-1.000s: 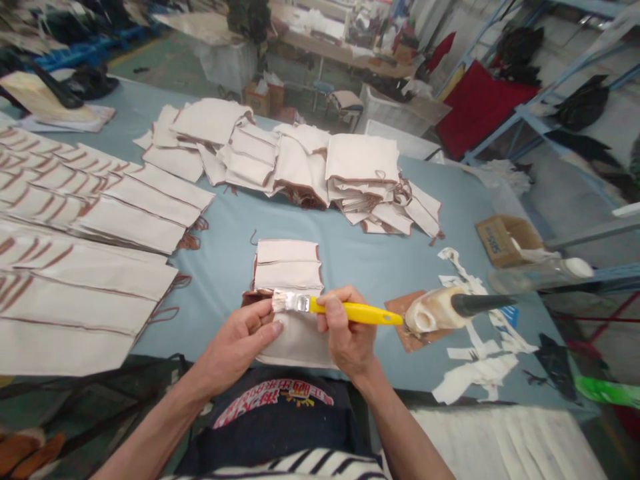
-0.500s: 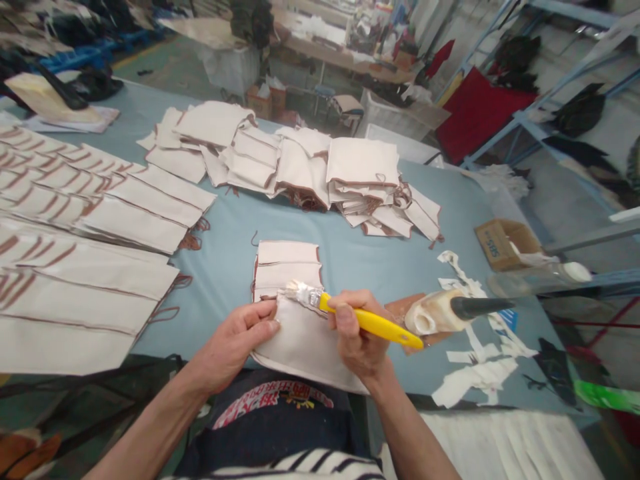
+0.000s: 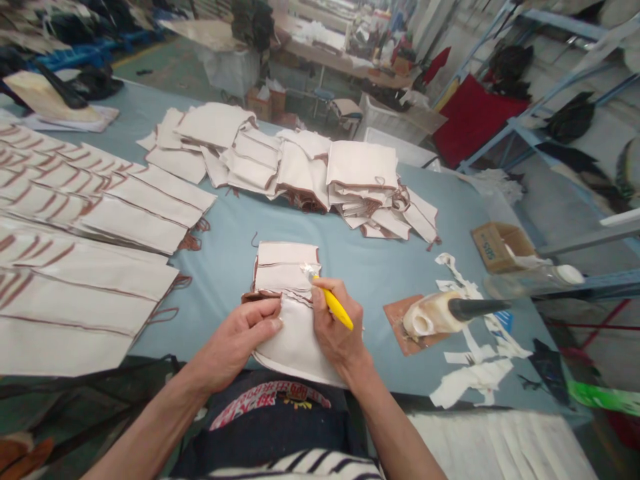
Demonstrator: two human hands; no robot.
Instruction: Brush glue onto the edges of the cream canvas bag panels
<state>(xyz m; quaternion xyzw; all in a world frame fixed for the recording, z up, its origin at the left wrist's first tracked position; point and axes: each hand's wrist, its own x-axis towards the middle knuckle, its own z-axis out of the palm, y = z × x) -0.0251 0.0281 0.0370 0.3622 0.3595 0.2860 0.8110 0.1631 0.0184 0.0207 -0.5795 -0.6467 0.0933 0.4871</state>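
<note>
My right hand [image 3: 340, 327] grips a yellow-handled paintbrush [image 3: 336, 308], its whitish bristles resting near the right edge of a stitched cream panel [image 3: 286, 257] with brown edging. Between thumb and fingers, my left hand [image 3: 250, 337] pinches the edge of a cream fabric piece [image 3: 300, 340] that lies at the table's front edge, over the panel's near part. Brown lining shows along that pinched edge. To the right, a cream glue bottle [image 3: 433, 315] with a black nozzle lies on a brown, stained square board [image 3: 400, 327].
Piles of cream pieces [image 3: 363, 163] lie along the back of the blue-covered table [image 3: 225, 293]. Overlapping rows of panels [image 3: 85, 287] cover the left side. White scraps [image 3: 475, 380], a cardboard box [image 3: 500, 247] and a clear jar [image 3: 530, 280] are on the right.
The brush has moved from the seam near my left hand up and to the right, and its handle now points more toward me. My left hand stays nearly in place, with more brown lining showing.
</note>
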